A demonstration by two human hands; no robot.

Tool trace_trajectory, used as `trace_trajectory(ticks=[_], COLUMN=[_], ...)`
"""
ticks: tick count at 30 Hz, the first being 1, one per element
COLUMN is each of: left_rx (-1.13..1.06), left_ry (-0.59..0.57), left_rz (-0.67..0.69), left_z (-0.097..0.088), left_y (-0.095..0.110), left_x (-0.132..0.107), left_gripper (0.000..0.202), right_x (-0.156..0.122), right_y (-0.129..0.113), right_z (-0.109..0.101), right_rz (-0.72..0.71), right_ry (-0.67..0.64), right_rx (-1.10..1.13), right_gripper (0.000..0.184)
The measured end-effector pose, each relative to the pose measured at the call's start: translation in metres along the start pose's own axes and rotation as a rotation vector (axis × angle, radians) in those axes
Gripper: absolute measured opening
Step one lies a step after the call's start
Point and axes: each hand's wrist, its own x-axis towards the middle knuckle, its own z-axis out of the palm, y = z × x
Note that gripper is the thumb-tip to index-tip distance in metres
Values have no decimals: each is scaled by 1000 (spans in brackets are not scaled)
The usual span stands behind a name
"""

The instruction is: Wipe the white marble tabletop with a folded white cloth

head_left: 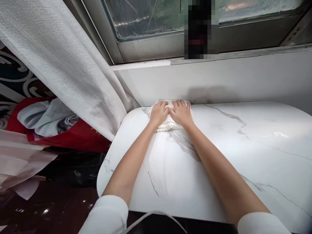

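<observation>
A folded white cloth [170,124] lies on the white marble-patterned table [170,182], close to its far edge by the wall. My left hand [159,113] presses palm down on the left half of this cloth, fingers stretched out. Beside it, my right hand [181,112] rests flat on the right half with its fingers a little spread. The thumbs nearly meet in the middle. Both arms reach straight out across the tabletop, and much of the cloth is hidden beneath the hands.
A pale curtain [80,65] hangs at the table's left end. Behind it stands a red bag [73,136] with grey-white fabric inside. A metal-framed window [151,48] is above the white wall. A white cable [156,213] loops at the near edge.
</observation>
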Motion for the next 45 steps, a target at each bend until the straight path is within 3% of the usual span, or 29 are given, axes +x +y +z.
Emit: trace_trajectory(ticks=[7, 13, 26, 35, 39, 45], left_rx=[58, 80, 227, 271, 248, 216], left_ry=[36, 36, 12, 17, -2, 10], left_rz=[-16, -9, 122, 154, 148, 57], left_z=[-2, -13, -35, -60, -73, -89], left_y=[4, 12, 41, 51, 43, 16], left_x=[-15, -44, -162, -247, -262, -275], left_gripper=[33, 33, 39, 42, 43, 44], right_x=[-9, -39, -159, -235, -242, -232], right_y=[-6, -18, -50, -82, -94, -121], right_z=[-2, -8, -36, -43, -44, -38], right_rz=[-26, -35, -130, -209, -281, -390], right_ry=[-36, -61, -67, -29, -58, -144], right_rx=[-31, -68, -313, -289, -238, -209], right_gripper=[50, 54, 56, 57, 57, 61])
